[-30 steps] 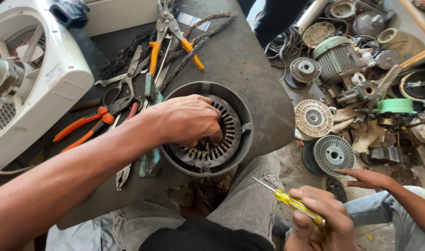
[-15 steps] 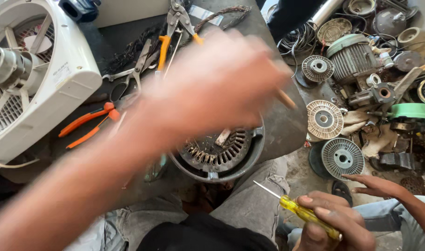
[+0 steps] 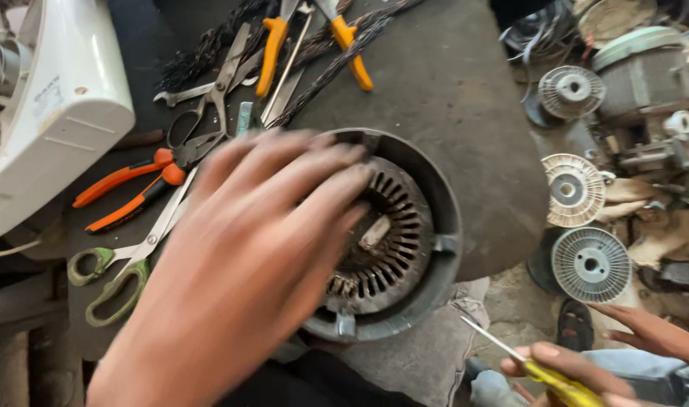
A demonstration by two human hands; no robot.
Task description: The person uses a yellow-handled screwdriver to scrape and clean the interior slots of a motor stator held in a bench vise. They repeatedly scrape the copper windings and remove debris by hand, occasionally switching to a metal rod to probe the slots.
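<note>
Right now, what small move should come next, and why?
Probably lower the left hand onto the motor housing to steady it: the hand is blurred above it with fingers spread, while the right hand holds a yellow screwdriver off to the side.

I've got the motor stator (image 3: 393,241) dead centre on the dark round table top: a grey metal ring housing lying flat, open face up, with a slotted laminated core inside, slots fanned around the bore (its left half is hidden from me). Lower right, the screwdriver (image 3: 537,369), yellow handle, thin bare shaft angled up-left, tip just off the housing's rim.
</note>
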